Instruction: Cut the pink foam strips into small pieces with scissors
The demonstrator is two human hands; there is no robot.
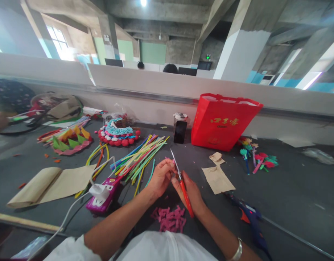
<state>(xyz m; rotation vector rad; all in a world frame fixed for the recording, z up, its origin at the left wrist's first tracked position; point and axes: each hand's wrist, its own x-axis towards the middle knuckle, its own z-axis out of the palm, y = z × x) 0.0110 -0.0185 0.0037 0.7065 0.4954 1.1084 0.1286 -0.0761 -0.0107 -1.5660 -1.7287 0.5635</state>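
Red-handled scissors rest in my right hand, their blades pointing up and away from me. Close beside them, my left hand pinches a small pink piece at its fingertips; its exact kind is too small to tell. Below the hands, near my body, lies a pile of short pink cut strips. Just beyond my left hand is a bundle of many-coloured pipe cleaners.
A purple power strip with a white plug and cable sits left, by brown paper. At right are a glue gun, paper scraps and small flowers. Behind stand a red bag and a phone against a bottle.
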